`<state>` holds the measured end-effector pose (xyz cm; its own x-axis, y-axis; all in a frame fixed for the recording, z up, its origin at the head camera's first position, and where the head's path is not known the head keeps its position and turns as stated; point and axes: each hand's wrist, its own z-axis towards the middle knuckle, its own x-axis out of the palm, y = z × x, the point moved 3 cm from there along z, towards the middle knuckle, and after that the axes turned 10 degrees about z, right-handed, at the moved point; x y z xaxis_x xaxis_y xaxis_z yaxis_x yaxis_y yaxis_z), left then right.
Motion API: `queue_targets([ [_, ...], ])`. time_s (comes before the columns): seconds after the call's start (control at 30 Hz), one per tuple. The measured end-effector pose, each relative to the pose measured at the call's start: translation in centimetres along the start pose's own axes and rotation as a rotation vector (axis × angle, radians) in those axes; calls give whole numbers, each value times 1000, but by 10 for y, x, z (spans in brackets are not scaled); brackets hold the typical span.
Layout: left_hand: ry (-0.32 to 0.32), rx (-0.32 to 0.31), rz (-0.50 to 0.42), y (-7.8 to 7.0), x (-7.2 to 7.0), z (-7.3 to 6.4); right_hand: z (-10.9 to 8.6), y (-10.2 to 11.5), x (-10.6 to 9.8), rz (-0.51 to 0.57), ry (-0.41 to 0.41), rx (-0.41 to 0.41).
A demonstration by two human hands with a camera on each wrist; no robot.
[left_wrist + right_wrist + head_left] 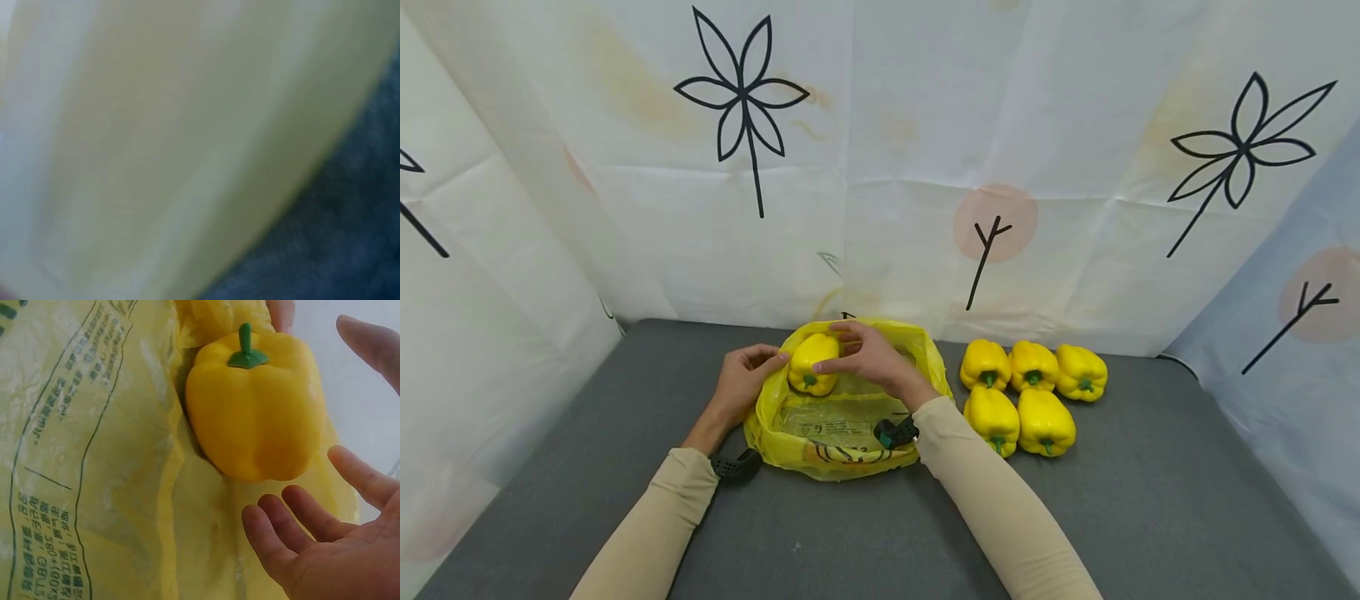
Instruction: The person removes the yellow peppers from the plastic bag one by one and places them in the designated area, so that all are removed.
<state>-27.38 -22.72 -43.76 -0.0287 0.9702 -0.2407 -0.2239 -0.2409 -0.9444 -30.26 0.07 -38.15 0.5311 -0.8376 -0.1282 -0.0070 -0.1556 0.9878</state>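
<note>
A yellow plastic bag [931, 350] lies with its mouth spread wide. Inside, toward its left side, sits a yellow bell pepper [806, 367] with a green stem, also large in the right wrist view. My left hand [741, 385] holds the bag's left rim, thumb and fingers at the edge close beside the pepper. Over the bag's mouth is my right hand [874, 360]. In the right wrist view its fingers [294, 537] are spread and apart from the pepper [256, 412]. Blurred yellow plastic [162, 150] fills most of the left wrist view.
Several yellow bell peppers [1033, 364] stand in two rows right of the bag. The dark grey table [1157, 500] extends around them. A white patterned cloth [887, 150] hangs behind the table and along both sides.
</note>
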Motion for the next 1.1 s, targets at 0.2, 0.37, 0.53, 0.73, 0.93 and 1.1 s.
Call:
queue_targets([
  [0.2, 1, 8, -2, 1, 0, 0, 3, -4, 3, -10, 2, -17],
  [0.37, 3, 11, -2, 1, 0, 0, 6, -7, 6, -18, 4, -17],
  [0.53, 3, 22, -2, 1, 0, 0, 6, -9, 7, -18, -6, 3],
  [0.73, 0, 31, 2, 2, 0, 0, 7, -12, 9, -4, -22, 15],
  [0.93, 2, 31, 4, 2, 0, 0, 9, -16, 10, -13, -29, 16],
  [1.1, 4, 33, -1, 2, 0, 0, 11, -18, 11, -31, -23, 12],
])
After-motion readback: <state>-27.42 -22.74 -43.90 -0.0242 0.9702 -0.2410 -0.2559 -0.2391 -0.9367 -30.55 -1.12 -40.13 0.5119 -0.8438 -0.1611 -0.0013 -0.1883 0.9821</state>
